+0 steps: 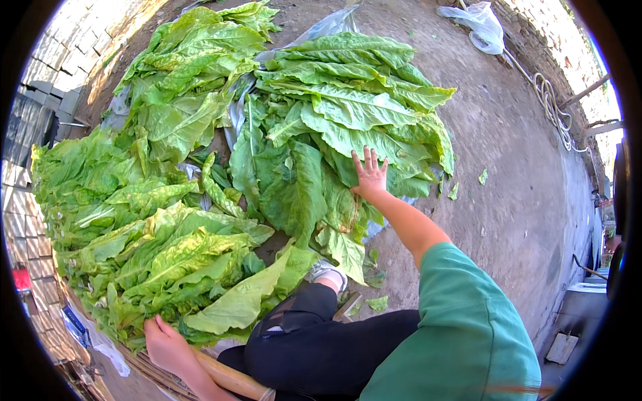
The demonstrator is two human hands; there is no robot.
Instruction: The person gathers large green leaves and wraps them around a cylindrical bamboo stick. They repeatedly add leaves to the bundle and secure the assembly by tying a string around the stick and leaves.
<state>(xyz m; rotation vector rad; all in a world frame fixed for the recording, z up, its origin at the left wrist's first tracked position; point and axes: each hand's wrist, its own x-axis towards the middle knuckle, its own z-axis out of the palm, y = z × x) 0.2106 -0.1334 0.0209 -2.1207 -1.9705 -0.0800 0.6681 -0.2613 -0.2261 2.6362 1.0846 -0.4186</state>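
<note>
Large green leaves, some yellowing, lie in several overlapping heaps. My right hand point(371, 175) reaches out over the right-hand leaf heap point(361, 100), palm down and fingers spread, on or just above the leaves. At the lower left my left hand point(168, 342) is closed at the near edge of the left-hand leaf heap point(167, 257). Its fingertips curl in among the leaf ends, so what they pinch is hidden. Close by my left wrist, a smooth pale wooden pole point(231, 374) runs beside my leg.
Grey plastic sheeting point(328, 25) shows under the heaps. My shoe point(328, 273) stands between them, with loose leaf scraps point(378, 304) nearby. A white plastic bag point(483, 28) and coiled rope point(555, 110) lie at the far right. Block walls border the left side.
</note>
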